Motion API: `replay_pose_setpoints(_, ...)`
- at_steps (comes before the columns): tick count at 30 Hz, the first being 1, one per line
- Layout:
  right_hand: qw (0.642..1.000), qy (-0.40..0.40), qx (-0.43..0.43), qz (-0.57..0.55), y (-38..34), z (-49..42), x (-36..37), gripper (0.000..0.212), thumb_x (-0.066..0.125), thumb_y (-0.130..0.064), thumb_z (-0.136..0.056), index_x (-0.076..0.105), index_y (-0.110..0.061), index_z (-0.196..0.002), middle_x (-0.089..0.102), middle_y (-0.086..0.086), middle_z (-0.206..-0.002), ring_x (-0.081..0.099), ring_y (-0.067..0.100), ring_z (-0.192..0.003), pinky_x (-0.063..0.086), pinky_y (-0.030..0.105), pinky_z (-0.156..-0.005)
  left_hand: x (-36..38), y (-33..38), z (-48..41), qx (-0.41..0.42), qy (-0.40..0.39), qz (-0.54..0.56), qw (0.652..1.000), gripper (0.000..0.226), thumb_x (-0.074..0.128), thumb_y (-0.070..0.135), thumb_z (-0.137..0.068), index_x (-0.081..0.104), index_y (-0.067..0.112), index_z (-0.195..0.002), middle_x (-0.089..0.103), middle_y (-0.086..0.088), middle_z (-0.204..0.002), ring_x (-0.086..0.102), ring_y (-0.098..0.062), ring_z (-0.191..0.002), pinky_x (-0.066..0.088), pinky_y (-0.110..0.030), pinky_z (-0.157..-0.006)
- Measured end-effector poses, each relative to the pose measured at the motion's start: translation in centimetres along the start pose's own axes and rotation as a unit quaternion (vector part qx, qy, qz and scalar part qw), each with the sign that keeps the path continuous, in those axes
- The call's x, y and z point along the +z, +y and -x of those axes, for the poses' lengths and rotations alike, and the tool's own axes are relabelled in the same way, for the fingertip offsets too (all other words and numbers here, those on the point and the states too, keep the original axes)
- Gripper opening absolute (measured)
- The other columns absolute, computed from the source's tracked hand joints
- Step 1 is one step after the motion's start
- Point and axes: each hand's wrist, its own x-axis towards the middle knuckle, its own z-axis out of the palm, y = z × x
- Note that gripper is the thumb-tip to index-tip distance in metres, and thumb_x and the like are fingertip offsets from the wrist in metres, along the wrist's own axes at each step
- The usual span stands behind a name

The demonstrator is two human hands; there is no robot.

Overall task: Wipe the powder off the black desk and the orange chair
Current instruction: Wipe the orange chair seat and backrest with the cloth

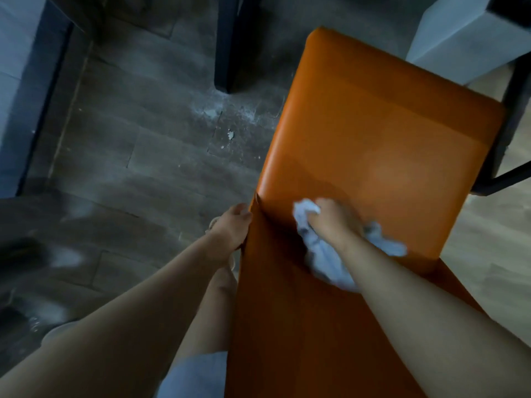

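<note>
White powder (227, 116) dusts the floor (129, 168) between orange chair (373, 124) and black leg (227, 44).

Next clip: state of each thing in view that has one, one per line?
Orange chair: gripped at its left edge, cloth on it.
White cloth: crumpled, pressed on the chair.
Left hand: grips the chair's edge.
Right hand: grips the cloth.
Floor: white powder scattered beside the chair.

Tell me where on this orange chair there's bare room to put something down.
The far half of the orange padded chair seat is bare, from the crumpled white cloth to its far edge. Crowded near the crease: right hand grips the cloth, left hand holds the left edge.
</note>
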Motion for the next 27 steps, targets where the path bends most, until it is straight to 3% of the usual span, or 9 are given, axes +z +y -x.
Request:
replay_pose_setpoints(2,0.985,-0.122,0.117,0.04,3.2,1.4,0.9,0.034,0.056,-0.047,-0.078,0.058,-0.021,-0.099,0.063,0.012,-0.11,0.058,0.033,-0.108,0.044,0.039,-0.092,0.2,-0.2,0.1,-0.006,0.023,-0.011,1.0,0.036,0.038,0.025,-0.099,0.049,0.017,-0.133,0.063,-0.013,-0.095,0.062,-0.029,-0.082,0.049,-0.032,-0.072)
replay_pose_setpoints(4,0.978,-0.173,0.111,0.047,3.2,2.7,2.0,0.032,0.06,-0.045,-0.073,0.056,-0.026,-0.098,0.061,0.008,-0.111,0.055,0.033,-0.11,0.042,0.041,-0.094,0.4,-0.2,0.3,-0.014,0.036,-0.001,0.999,0.041,0.039,0.02,-0.099,0.042,0.013,-0.139,0.064,-0.019,-0.111,0.065,-0.028,-0.089,0.052,-0.033,-0.074)
replay_pose_setpoints(7,0.986,-0.146,0.023,-0.077,-0.9,2.5,3.3,0.028,0.044,-0.044,-0.083,0.061,-0.023,-0.086,0.068,0.012,-0.106,0.062,0.033,-0.1,0.049,0.038,-0.088,0.7,-0.4,0.8,0.005,0.028,0.043,0.999,0.041,0.041,0.013,-0.097,0.043,0.004,-0.137,0.063,-0.018,-0.081,0.052,-0.012,-0.048,0.039,-0.02,-0.044)
replay_pose_setpoints(11,0.908,-0.107,-0.075,-0.397,-7.2,4.2,1.1,0.011,0.056,-0.019,-0.082,0.067,-0.018,-0.079,0.061,0.006,-0.072,0.059,0.023,-0.078,0.048,0.03,-0.07,0.1,-1.1,1.0,0.0,0.068,0.13,0.989,0.016,0.045,0.008,-0.094,0.059,0.008,-0.085,0.053,-0.008,-0.069,0.049,-0.017,-0.058,0.037,-0.024,-0.047)
replay_pose_setpoints(14,0.836,0.012,-0.097,-0.54,-6.5,3.8,-1.2,0.019,0.054,-0.004,-0.089,0.06,-0.016,-0.102,0.058,-0.004,-0.078,0.054,0.011,-0.072,0.042,0.011,-0.06,-0.8,-1.4,1.0,-0.015,0.074,0.242,0.967,0.017,0.045,0.014,-0.096,0.054,0.009,-0.11,0.058,-0.008,-0.092,0.057,-0.02,-0.071,0.044,-0.024,-0.05)
replay_pose_setpoints(19,0.956,-0.132,-0.113,-0.238,-4.6,5.3,2.2,0.048,0.055,-0.036,-0.083,0.049,-0.039,-0.13,0.063,-0.001,-0.117,0.057,0.025,-0.109,0.046,0.04,-0.097,-1.1,-1.3,2.1,-0.059,0.059,0.297,0.951,0.031,0.038,0.036,-0.1,0.048,0.018,-0.124,0.055,-0.006,-0.112,0.055,-0.026,-0.112,0.042,-0.042,-0.089)
replay_pose_setpoints(21,0.95,-0.174,-0.147,-0.214,-3.9,6.4,1.1,0.041,0.055,-0.026,-0.088,0.054,-0.032,-0.129,0.065,0.0,-0.114,0.058,0.019,-0.103,0.047,0.029,-0.091,-1.1,-1.1,2.4,-0.055,0.061,0.273,0.959,0.04,0.037,0.041,-0.099,0.048,0.017,-0.13,0.057,-0.006,-0.119,0.055,-0.026,-0.115,0.044,-0.041,-0.086)
replay_pose_setpoints(24,0.877,-0.262,-0.148,-0.374,-2.8,6.4,-2.5,0.019,0.05,-0.003,-0.091,0.062,-0.017,-0.084,0.06,-0.008,-0.06,0.054,0.0,-0.053,0.043,0.015,-0.054,-1.2,-0.6,3.2,-0.041,0.044,0.238,0.969,0.036,0.038,0.041,-0.099,0.053,0.015,-0.12,0.061,-0.006,-0.108,0.059,-0.022,-0.095,0.046,-0.035,-0.074)
replay_pose_setpoints(27,0.899,-0.11,-0.092,-0.414,-3.8,5.0,-2.2,0.018,0.054,-0.007,-0.089,0.059,-0.02,-0.079,0.055,-0.005,-0.066,0.053,0.005,-0.059,0.042,0.026,-0.063,-1.2,-0.6,3.3,-0.026,0.055,0.189,0.98,0.034,0.04,0.039,-0.099,0.051,0.019,-0.124,0.055,-0.003,-0.116,0.057,-0.024,-0.102,0.046,-0.038,-0.081)
